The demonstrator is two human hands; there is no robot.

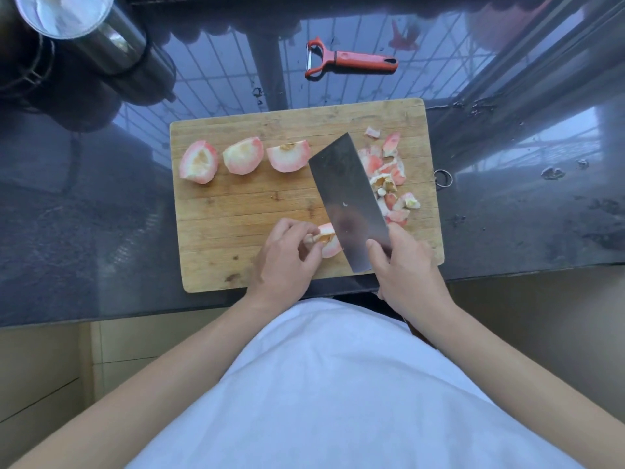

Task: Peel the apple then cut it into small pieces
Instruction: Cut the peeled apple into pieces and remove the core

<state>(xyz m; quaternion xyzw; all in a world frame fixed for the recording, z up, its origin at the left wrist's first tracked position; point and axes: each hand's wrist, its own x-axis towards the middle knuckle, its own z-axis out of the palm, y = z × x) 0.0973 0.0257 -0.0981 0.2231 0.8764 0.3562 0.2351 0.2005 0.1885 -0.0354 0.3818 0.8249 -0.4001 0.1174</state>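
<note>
A wooden cutting board (236, 211) lies on the dark counter. Three peeled apple quarters sit in a row along its far left: one (199, 161), a second (242, 155), a third (288, 156). My left hand (285, 260) pinches a fourth apple quarter (329, 243) near the board's front edge, core side up. My right hand (406, 269) grips a cleaver (348, 194) by its handle; the wide blade slants away from me, its edge against the right side of the held quarter. A pile of peels and core scraps (389, 174) lies to the right of the blade.
A red peeler (351, 59) lies on the counter beyond the board. A steel cup (81, 25) and a dark appliance (40, 79) stand at the far left. The counter's front edge (135, 316) runs just below the board.
</note>
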